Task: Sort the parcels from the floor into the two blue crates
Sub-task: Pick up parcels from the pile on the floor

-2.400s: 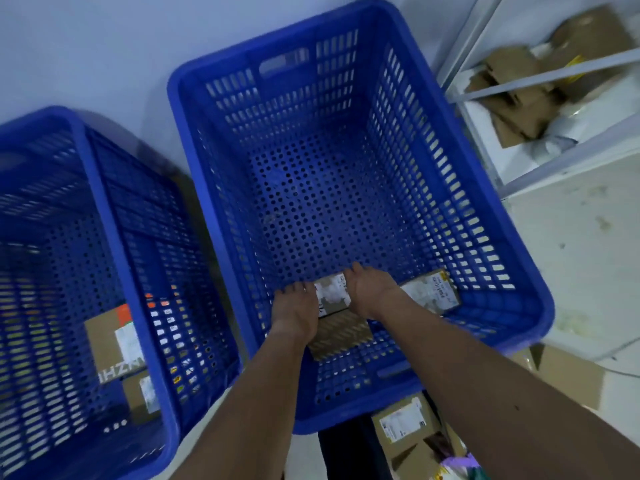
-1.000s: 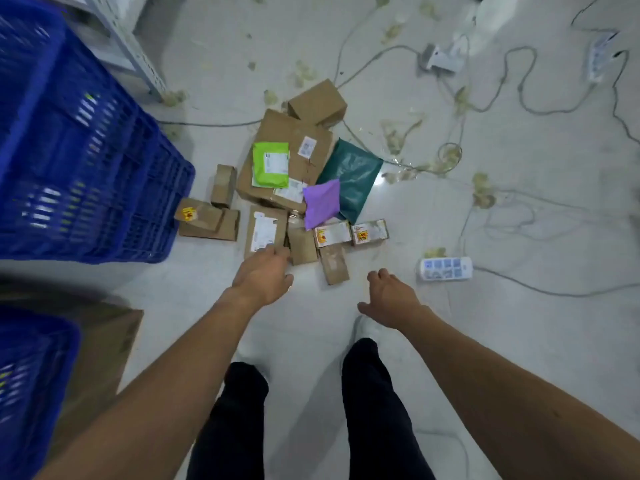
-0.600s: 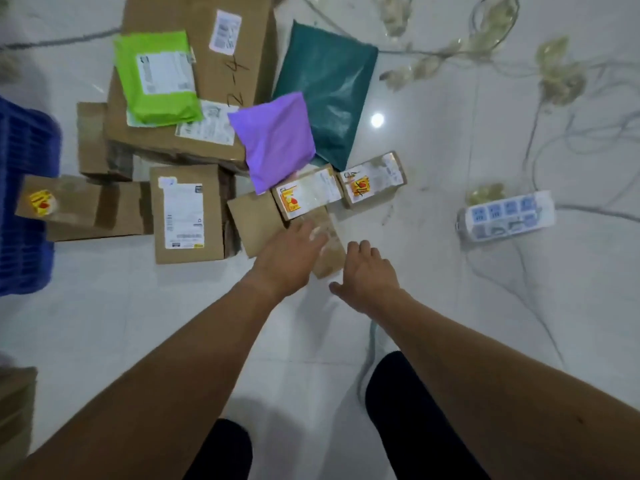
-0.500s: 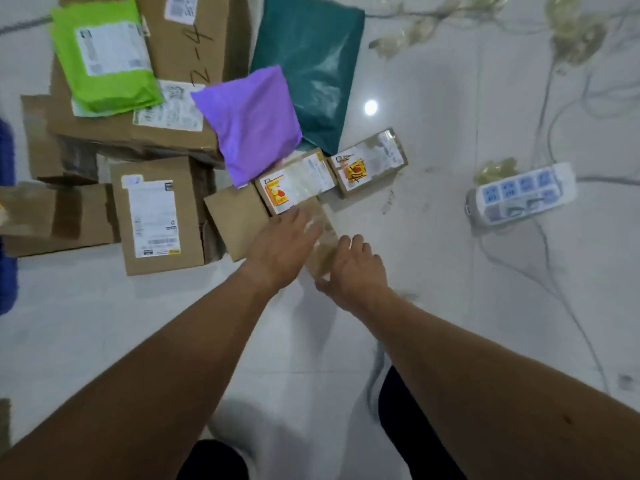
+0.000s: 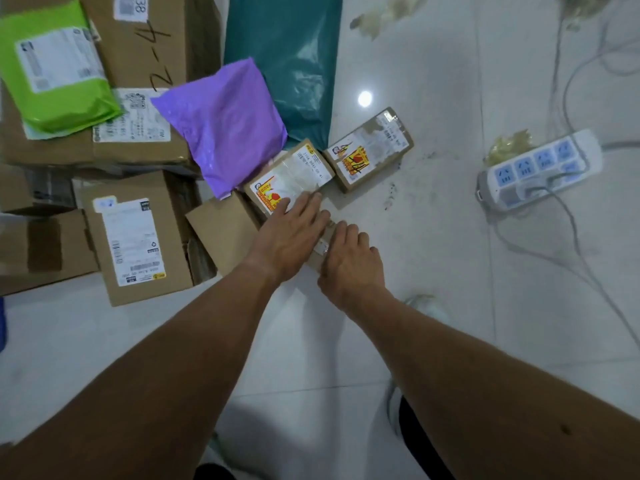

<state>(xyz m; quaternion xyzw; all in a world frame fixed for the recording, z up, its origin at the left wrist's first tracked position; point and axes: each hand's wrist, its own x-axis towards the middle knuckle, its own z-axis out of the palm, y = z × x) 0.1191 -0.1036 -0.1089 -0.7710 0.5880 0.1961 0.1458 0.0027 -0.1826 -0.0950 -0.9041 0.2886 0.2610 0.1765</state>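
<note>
Parcels lie in a heap on the white tiled floor. My left hand (image 5: 291, 237) lies flat over a small brown box (image 5: 320, 252), its straight fingers reaching onto a labelled box with a red and yellow sticker (image 5: 294, 174). My right hand (image 5: 351, 261) curls its fingers round the right side of the same small brown box, which is mostly hidden between the two hands. A second stickered box (image 5: 370, 150) sits just beyond. A purple bag (image 5: 225, 123), a teal bag (image 5: 287, 57) and a green bag (image 5: 55, 71) lie behind.
A large carton (image 5: 145, 46) and a white-labelled box (image 5: 135, 237) stand at the left, with a plain brown box (image 5: 45, 251) beside them. A power strip (image 5: 540, 168) and loose cables (image 5: 571, 244) lie on the floor at the right. A blue crate edge (image 5: 1, 323) shows far left.
I turned from the blue crate to the floor pile and bent close. Both hands came down together onto the small brown box, and the right hand's fingers curled round it.
</note>
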